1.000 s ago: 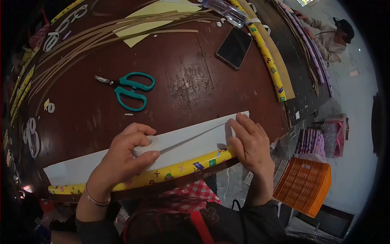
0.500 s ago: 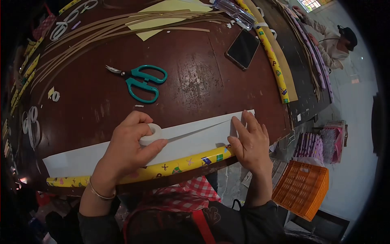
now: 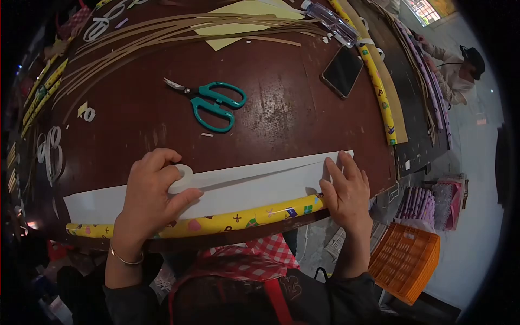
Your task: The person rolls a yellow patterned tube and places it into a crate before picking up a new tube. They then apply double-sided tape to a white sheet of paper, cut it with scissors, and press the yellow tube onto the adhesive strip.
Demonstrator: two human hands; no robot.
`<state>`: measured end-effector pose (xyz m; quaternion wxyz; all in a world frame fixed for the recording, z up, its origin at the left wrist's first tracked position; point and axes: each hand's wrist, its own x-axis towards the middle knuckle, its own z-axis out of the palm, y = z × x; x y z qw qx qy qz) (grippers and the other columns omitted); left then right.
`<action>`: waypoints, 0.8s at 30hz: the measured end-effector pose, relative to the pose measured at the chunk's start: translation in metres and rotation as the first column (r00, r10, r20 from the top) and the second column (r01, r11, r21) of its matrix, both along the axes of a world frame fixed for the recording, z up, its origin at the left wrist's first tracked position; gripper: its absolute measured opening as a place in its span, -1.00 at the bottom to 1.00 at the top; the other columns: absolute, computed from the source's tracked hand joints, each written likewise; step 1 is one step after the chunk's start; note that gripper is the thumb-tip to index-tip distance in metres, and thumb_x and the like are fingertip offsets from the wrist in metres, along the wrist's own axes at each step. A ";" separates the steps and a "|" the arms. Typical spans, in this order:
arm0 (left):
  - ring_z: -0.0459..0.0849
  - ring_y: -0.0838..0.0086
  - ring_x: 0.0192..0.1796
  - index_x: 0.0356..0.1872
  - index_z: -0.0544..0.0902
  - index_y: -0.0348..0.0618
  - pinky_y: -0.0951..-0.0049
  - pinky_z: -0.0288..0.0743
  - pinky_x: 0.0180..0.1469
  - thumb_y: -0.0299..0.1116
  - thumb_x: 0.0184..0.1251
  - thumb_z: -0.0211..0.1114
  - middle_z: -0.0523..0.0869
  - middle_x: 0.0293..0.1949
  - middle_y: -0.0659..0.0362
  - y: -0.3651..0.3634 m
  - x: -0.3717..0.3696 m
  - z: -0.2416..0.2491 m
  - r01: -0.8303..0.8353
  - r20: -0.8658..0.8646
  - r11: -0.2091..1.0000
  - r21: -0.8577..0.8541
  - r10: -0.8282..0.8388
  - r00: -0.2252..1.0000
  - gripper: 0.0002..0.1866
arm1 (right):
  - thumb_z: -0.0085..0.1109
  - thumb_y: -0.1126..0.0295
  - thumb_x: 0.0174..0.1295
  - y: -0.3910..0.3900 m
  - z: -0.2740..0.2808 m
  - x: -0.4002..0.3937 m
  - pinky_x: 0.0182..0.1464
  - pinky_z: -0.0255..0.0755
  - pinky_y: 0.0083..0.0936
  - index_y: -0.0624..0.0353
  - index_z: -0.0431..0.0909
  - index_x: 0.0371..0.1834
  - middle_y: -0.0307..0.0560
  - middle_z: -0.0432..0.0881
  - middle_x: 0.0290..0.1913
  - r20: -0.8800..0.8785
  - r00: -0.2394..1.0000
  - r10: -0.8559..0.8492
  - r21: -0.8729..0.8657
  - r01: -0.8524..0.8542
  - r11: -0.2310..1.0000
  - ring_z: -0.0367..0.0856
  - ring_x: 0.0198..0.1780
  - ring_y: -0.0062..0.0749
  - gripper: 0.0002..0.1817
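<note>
Now the left hand sits further left along the white paper sheet than it did a second ago, and the roll of tape has travelled with it. A second ago the roll was nearer the middle of the sheet; half a second ago it had already slid leftward; at this moment it is left of the middle, pinched between the thumb and the curled fingers. A thin strip of tape runs from the roll to the right hand, and it is longer than before. That hand has kept its place at the right end of the sheet, fingers pressed flat and close together on the paper, holding the strip's end down, I think, though the end itself is hidden under them.

So a longer run of tape lies stretched over the sheet, low over it or touching it; the view is too warped to tell which. The yellow patterned tube lies along the near edge of the sheet, just at the near rim of the brown table, both hands resting partly against it. Further off lie green scissors, and a phone at the far right.
</note>
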<state>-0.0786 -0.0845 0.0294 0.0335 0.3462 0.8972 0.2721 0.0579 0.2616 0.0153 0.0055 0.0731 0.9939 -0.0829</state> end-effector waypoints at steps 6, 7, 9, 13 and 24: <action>0.55 0.23 -0.09 -0.50 0.62 -0.22 0.10 0.32 0.11 0.07 -0.03 0.47 0.57 -0.20 0.12 -0.038 0.002 -0.007 -0.062 -0.167 0.994 -0.085 0.047 0.985 -0.52 | 0.04 -0.06 0.35 0.000 0.003 -0.001 0.33 0.15 0.27 0.08 0.55 0.27 0.19 0.37 0.39 0.027 1.000 -0.006 0.034 0.005 0.999 0.36 0.39 0.10 -0.43; 0.55 0.23 -0.07 -0.51 0.61 -0.20 0.02 0.29 0.18 0.07 0.00 0.45 0.56 -0.22 0.14 -0.042 0.003 -0.008 -0.067 -0.194 0.994 -0.086 0.049 0.980 -0.53 | 0.03 -0.05 0.36 0.001 0.002 -0.001 0.34 0.15 0.27 0.07 0.55 0.27 0.18 0.36 0.40 0.024 1.000 -0.005 0.044 0.003 0.999 0.36 0.39 0.10 -0.43; 0.55 0.23 -0.05 -0.51 0.60 -0.20 -0.06 0.25 0.23 0.02 0.01 0.42 0.56 -0.22 0.14 -0.046 0.006 -0.008 -0.119 -0.208 0.986 -0.116 0.093 0.974 -0.57 | 0.03 -0.05 0.36 0.002 0.001 0.000 0.34 0.14 0.26 0.07 0.55 0.27 0.17 0.36 0.40 0.025 1.000 0.008 0.050 -0.010 0.999 0.36 0.39 0.10 -0.44; 0.56 0.22 0.00 -0.54 0.57 -0.19 -0.23 0.11 0.34 -0.15 0.00 0.36 0.55 -0.22 0.16 -0.067 0.010 -0.010 -0.244 -0.239 0.957 -0.155 0.203 0.950 -0.71 | 0.02 -0.04 0.36 0.007 -0.002 0.002 0.36 0.12 0.25 0.07 0.54 0.28 0.16 0.34 0.42 0.032 0.999 0.011 0.072 -0.014 0.997 0.36 0.39 0.10 -0.45; 0.56 0.21 0.07 -0.60 0.47 -0.12 -0.26 0.07 0.33 -0.14 -0.01 0.46 0.58 -0.16 0.18 -0.124 0.028 -0.018 -0.499 -0.366 0.858 -0.121 0.428 0.826 -0.64 | -0.06 0.11 0.39 0.011 -0.002 0.003 0.40 0.09 0.16 0.10 0.50 0.31 0.12 0.31 0.46 0.052 0.998 0.035 0.053 -0.038 0.998 0.37 0.40 0.05 -0.49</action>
